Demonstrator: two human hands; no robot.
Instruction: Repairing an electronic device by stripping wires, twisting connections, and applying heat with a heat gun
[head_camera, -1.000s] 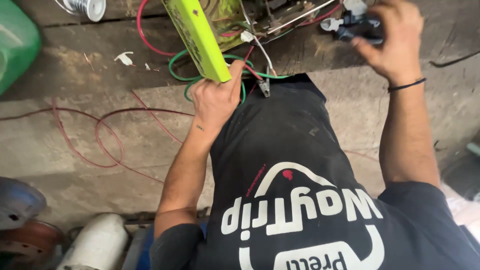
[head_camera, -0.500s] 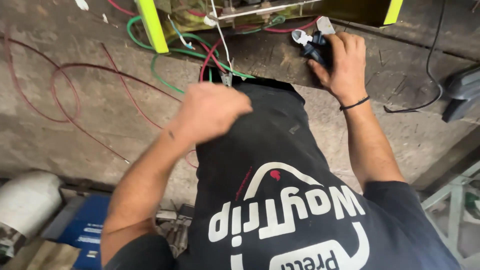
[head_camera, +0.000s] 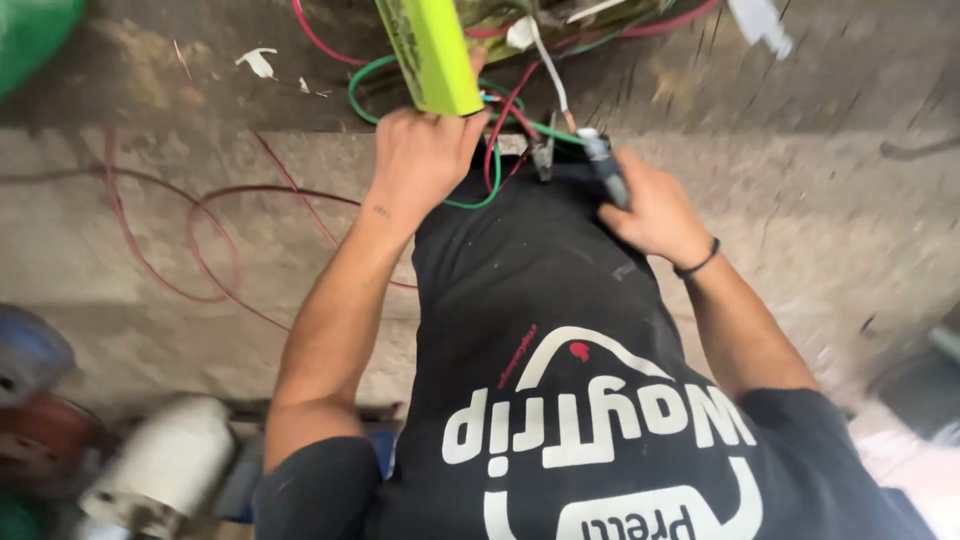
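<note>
we look down from the head camera. our left hand (head_camera: 425, 160) is closed on the near end of a yellow-green bar (head_camera: 430, 50), which runs away from us toward the far edge of the view; the fingers wrap its underside, so the bar sits directly above and beyond the hand, touching it. our right hand (head_camera: 650, 210) is curled shut around a dark-handled tool (head_camera: 605, 170), whose tip points far-left toward the wiring; the tool pokes out of the fist on its far side. a black band (head_camera: 697, 262) circles the right wrist.

between the two hands lies a tangle: a green wire (head_camera: 375, 70) loops under the bar and passes near the left hand, red wires (head_camera: 505, 110) cross it, and a white lead (head_camera: 550, 70) drops toward the tool tip. a small metal clip (head_camera: 543, 158) sits just left of the tool, between the hands. we cannot tell whether the tool tip touches any wire.

a thin red cable (head_camera: 200, 240) loops over the concrete floor (head_camera: 150, 330) at the left. a black shirt (head_camera: 560, 330) fills the near middle and hides what lies below the hands. a white cylinder (head_camera: 160, 465) sits near left, blurred.
</note>
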